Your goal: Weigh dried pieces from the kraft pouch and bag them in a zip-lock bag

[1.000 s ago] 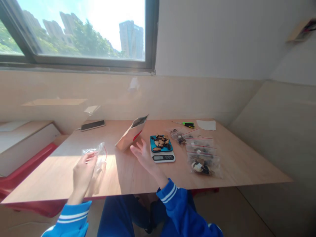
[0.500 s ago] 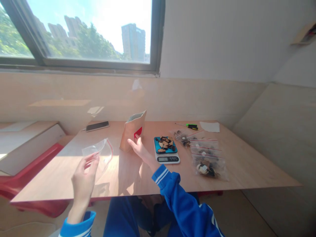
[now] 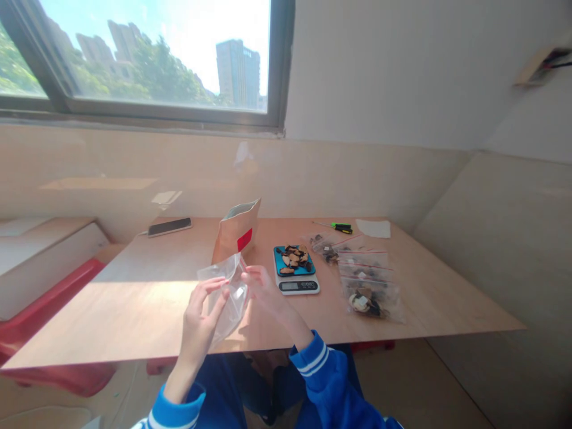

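Note:
My left hand [image 3: 201, 313] pinches a clear zip-lock bag [image 3: 230, 307] between thumb and fingers, above the front of the table. At the bag's upper right edge, my right hand [image 3: 263, 289] has its fingers closed on the plastic. Behind the bag stands a brown kraft paper pouch [image 3: 232, 235] with a red label, its top open. Right of my hands sits a small digital kitchen scale [image 3: 298, 286]; brown and black dried slices [image 3: 295, 257] are heaped on its blue plate.
Several filled zip-lock bags [image 3: 369, 292] lie overlapping right of the scale. Behind them are a green-and-black screwdriver [image 3: 340, 227] and a white paper [image 3: 373, 228]. A phone [image 3: 170, 227] lies at the back left. Red stools [image 3: 58, 372] show beside and below the table [image 3: 447, 304].
My right hand has left the paper pouch and come to the clear bag's edge. My left hand has carried the bag rightward, in front of the pouch. The view has shifted slightly.

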### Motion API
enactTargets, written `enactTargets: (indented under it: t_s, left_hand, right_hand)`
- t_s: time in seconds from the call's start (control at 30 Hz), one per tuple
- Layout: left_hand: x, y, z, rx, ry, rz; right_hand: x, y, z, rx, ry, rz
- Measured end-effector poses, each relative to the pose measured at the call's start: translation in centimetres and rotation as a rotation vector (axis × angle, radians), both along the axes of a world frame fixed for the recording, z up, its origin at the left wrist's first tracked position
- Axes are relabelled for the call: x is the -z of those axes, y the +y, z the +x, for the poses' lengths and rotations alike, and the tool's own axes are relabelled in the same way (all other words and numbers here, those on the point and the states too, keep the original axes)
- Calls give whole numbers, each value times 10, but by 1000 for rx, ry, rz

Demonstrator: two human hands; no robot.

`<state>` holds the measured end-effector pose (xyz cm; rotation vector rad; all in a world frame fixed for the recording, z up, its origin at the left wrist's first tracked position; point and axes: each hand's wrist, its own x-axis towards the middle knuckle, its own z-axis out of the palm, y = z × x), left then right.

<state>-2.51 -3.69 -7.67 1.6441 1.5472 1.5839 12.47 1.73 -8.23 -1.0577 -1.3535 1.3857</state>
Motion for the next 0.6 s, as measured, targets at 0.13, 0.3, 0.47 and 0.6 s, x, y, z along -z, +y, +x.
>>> enactTargets:
  t_s: [0.13, 0.3, 0.47, 0.6]
  left_hand:
    - [6, 1, 21, 28, -139, -10]
    - [9, 7, 34, -31, -327, 13]
    - [11, 14, 43, 48, -293, -19]
    - [8, 20, 50, 37, -296, -2]
  right_hand:
    - [12, -6, 20, -5, -43, -64]
    - [20, -8, 62, -40, -112, 26]
    - [23, 17, 111, 297, -429, 402]
    - [36, 47, 126, 395, -735, 418]
